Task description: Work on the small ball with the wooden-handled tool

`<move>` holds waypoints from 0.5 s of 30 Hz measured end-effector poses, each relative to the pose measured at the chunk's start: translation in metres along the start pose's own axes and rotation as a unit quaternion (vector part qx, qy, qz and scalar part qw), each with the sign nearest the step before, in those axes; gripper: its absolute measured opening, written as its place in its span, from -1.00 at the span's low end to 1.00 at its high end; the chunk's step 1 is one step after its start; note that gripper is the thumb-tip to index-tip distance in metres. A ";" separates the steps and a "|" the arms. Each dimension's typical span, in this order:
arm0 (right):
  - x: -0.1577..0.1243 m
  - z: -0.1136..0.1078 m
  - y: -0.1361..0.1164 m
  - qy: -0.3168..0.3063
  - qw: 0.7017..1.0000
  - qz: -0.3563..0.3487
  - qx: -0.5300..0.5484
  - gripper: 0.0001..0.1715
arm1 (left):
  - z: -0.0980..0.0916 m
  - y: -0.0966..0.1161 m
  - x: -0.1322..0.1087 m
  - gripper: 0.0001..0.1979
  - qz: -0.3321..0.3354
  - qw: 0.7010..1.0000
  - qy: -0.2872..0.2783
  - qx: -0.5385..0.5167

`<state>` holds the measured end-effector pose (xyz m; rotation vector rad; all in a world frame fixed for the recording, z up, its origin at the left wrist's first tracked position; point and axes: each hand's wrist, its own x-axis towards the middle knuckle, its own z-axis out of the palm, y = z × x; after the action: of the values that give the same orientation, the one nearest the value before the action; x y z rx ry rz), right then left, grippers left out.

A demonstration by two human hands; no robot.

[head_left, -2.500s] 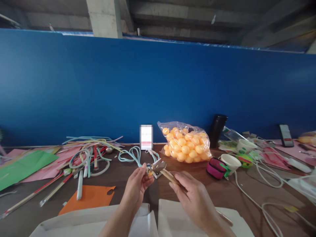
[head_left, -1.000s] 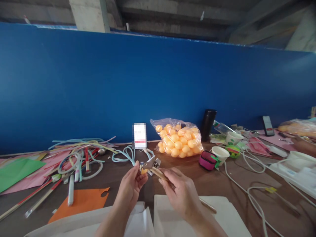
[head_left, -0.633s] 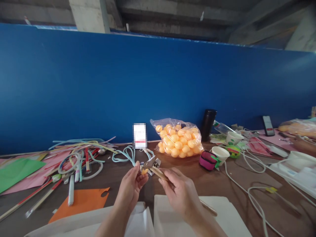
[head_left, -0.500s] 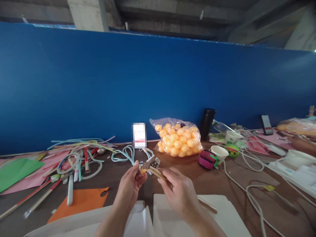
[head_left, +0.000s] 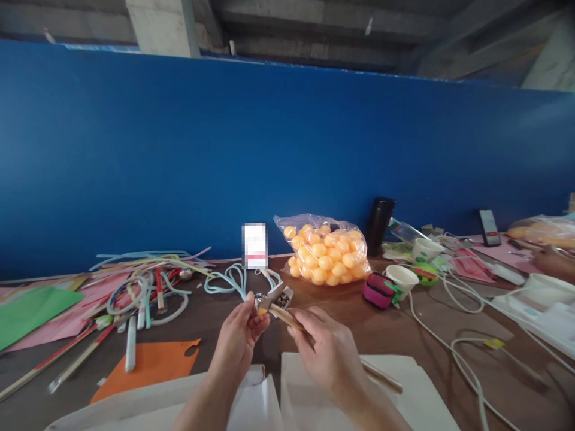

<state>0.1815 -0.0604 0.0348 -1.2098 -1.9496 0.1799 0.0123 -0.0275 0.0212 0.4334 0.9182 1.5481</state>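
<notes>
My left hand (head_left: pixel 238 335) pinches a small shiny silver ball (head_left: pixel 259 299) between thumb and fingers; a bit of orange-yellow shows beside it. My right hand (head_left: pixel 326 344) is wrapped round the long wooden handle of a hammer (head_left: pixel 283 314), whose end sticks out behind the palm. The flat metal head is against or just beside the silver ball; I cannot tell if they touch. Just behind the head sits a small white box (head_left: pixel 285 297) with dark shiny bits inside, partly hidden. A coil of light blue cord (head_left: pixel 224 281) lies beyond my left hand.
A clear bag of orange balls (head_left: pixel 326 257) stands behind my hands. White sheets (head_left: pixel 309 389) lie below them. Left are orange paper (head_left: pixel 148 362), tubes and sticks. Right are a pink pouch (head_left: pixel 378 291), a paper cup (head_left: pixel 401 280), a black bottle (head_left: pixel 381 226) and white cables (head_left: pixel 431 335).
The whole view has shifted slightly. Both hands keep the same grip, and the hammer head stays at the silver ball with barely any movement.
</notes>
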 end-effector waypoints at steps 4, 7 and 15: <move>0.001 -0.001 0.000 0.022 1.000 -0.003 0.022 -0.68 | 0.001 0.000 0.001 -0.86 0.001 1.000 0.000 0.002; 0.001 -0.001 0.001 0.007 1.000 0.006 0.006 -0.69 | 0.002 0.001 0.002 -0.87 -0.004 1.000 0.002 0.001; 0.002 -0.001 0.000 0.003 1.000 0.009 -0.010 -0.69 | 0.002 0.001 0.001 -0.88 -0.004 1.000 0.004 -0.010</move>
<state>0.1821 -0.0592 0.0365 -1.2383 -1.9396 0.1658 0.0129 -0.0257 0.0231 0.4104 0.9089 1.5516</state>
